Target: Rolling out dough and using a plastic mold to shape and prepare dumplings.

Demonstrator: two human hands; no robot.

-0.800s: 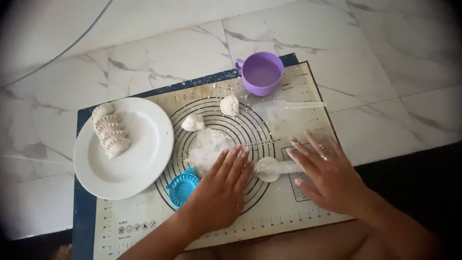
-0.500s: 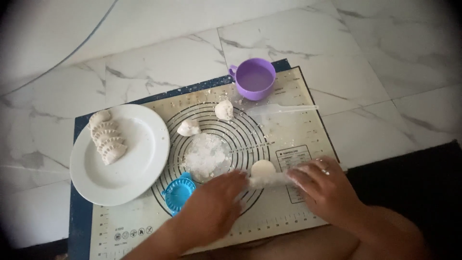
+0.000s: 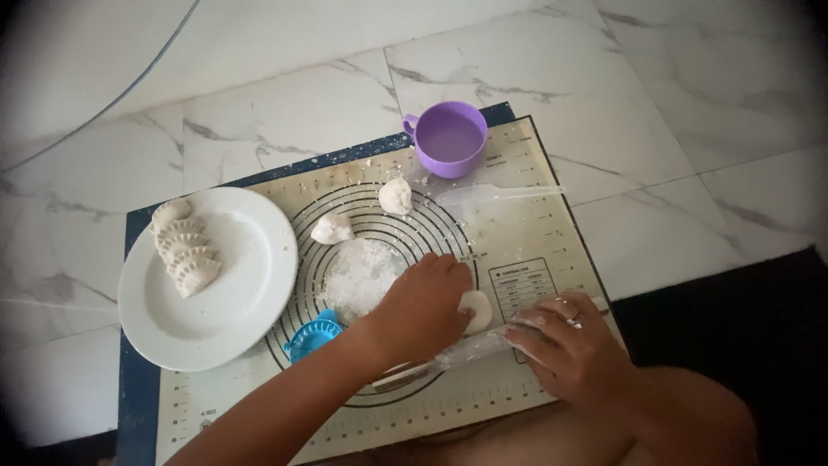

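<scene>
left hand (image 3: 424, 309) now bunched on dough disc (image 3: 476, 311), was flat and open on mat | right hand (image 3: 573, 345) drawn back toward mat's near-right corner, now gripping clear rolling pin (image 3: 483, 347) | dough disc now mostly hidden under left hand

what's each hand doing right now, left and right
Left hand: palm down on the clear rolling pin, over a dough piece.
Right hand: fingers curled on it.

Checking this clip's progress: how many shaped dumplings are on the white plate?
4, as far as I can tell: the dumplings overlap in a row on the left side of the white plate, so another could be hidden among them.
</scene>
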